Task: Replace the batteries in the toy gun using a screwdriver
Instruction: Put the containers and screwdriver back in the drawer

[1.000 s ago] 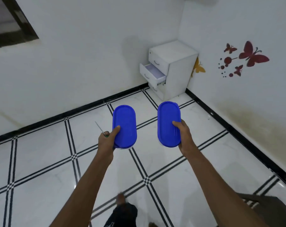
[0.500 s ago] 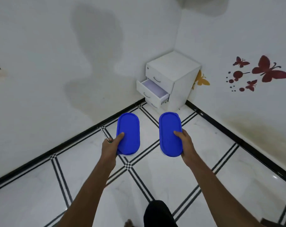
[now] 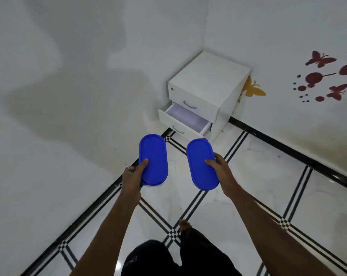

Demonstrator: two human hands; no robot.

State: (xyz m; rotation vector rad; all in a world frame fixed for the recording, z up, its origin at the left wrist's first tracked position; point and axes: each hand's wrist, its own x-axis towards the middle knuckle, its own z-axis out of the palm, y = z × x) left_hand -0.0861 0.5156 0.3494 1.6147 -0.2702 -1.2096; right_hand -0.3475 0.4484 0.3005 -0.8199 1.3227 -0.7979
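Note:
I carry two oval containers with blue lids in front of me. My left hand (image 3: 133,176) grips the left blue container (image 3: 153,156), thumb on its lid, and the same hand holds a thin screwdriver (image 3: 125,164) whose metal tip sticks up to the left. My right hand (image 3: 220,172) grips the right blue container (image 3: 201,162), thumb on its lid. No toy gun or batteries are in view.
A white drawer cabinet (image 3: 208,84) stands in the room's corner ahead, its middle drawer (image 3: 185,118) pulled open. White walls meet there, the right one with butterfly stickers (image 3: 320,60). The floor (image 3: 258,176) is white tile with black stripes. My legs show below.
I have walked closer to the corner cabinet, which now looks larger and nearer. Both hands keep the same grip on the containers.

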